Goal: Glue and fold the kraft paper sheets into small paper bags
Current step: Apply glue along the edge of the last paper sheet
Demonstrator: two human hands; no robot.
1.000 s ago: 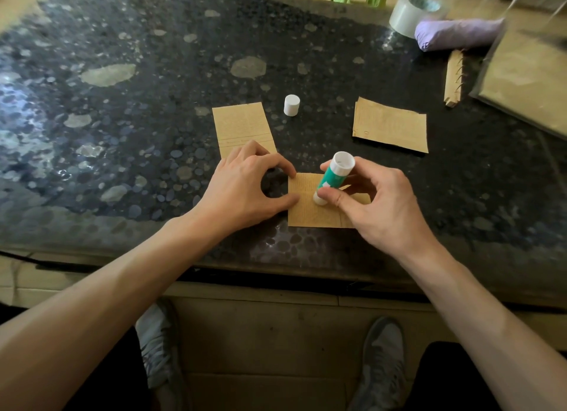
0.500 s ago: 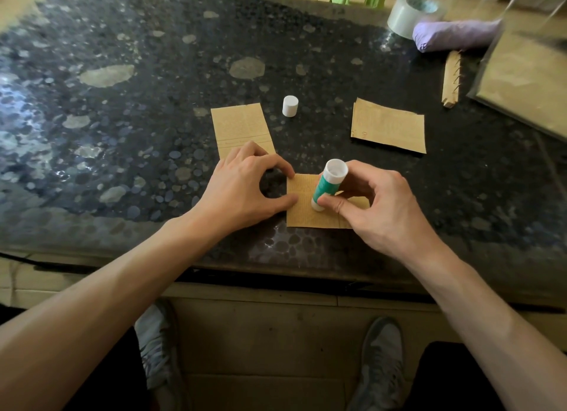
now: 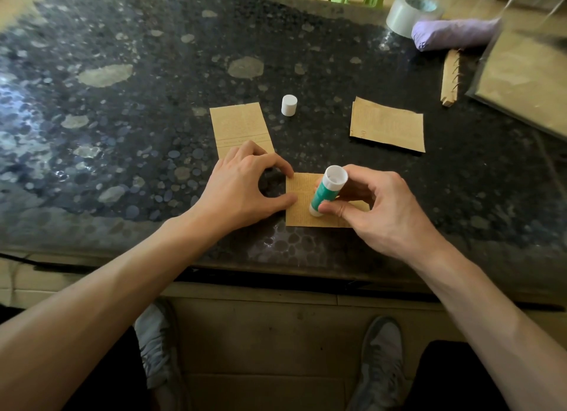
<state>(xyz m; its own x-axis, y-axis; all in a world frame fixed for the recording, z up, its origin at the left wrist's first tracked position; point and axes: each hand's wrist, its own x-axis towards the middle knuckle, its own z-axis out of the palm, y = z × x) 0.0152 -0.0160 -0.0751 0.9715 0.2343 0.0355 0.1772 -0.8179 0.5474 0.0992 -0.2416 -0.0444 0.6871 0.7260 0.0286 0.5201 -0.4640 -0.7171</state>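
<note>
Near bench (image 3: 153,57) front edge: right grip (image 3: 389,214) closed around glue stick (image 3: 326,189) (uncapped, tilted), tip down on kraft sheet (image 3: 302,208). Left grip (image 3: 242,186) clasps nothing, thumb and forefinger tips pressing sheet's left edge. White cap (image 3: 289,105) stands farther back.

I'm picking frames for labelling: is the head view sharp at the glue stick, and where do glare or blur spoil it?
Head view: sharp at the glue stick, the left hand and the right hand; bluish glare washes the table at its left; the tape roll, far right, is smeared; wide-angle bending curves the table's edge.
</note>
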